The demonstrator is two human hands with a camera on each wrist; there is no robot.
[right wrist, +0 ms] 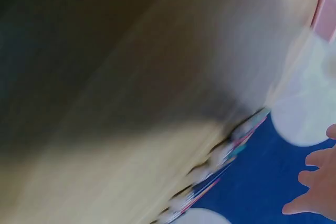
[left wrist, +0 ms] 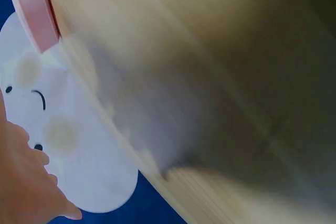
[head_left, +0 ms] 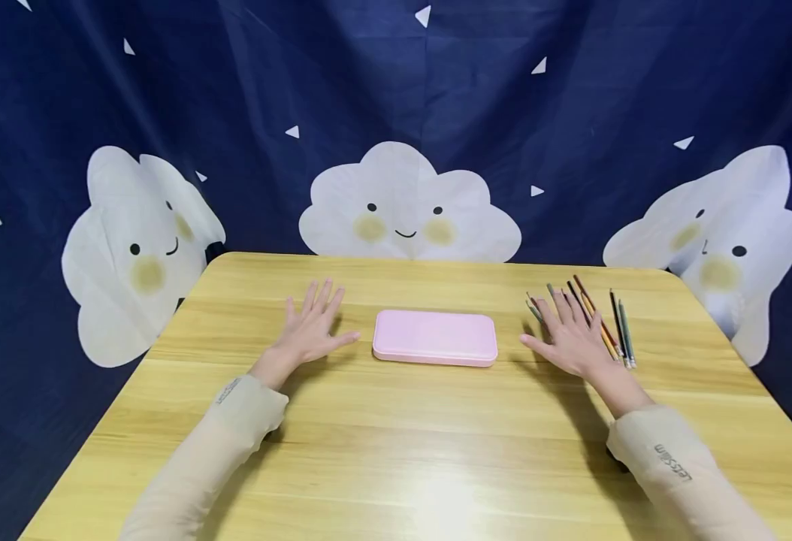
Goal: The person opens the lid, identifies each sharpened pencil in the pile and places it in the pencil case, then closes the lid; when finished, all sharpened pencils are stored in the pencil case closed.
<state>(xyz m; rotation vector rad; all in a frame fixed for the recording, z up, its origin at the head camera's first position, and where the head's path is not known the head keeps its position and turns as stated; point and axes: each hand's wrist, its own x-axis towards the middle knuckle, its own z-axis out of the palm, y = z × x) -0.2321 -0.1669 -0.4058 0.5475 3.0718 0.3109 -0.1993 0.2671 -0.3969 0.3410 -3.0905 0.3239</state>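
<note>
A closed pink case, flat and oblong with rounded corners, lies on the wooden table between the two hands. To its left, the left hand is held palm down with spread fingers, holding nothing. The right hand is likewise spread, over several pencils at the right, and partly hides them. Whether it touches any pencil cannot be told. In the left wrist view the left hand and an end of the case show; the right wrist view has the right hand and blurred pencils.
The wooden table extends toward the person. Behind it hangs a dark blue curtain printed with white smiling clouds and small triangles. Two light sleeves reach in from the front edge.
</note>
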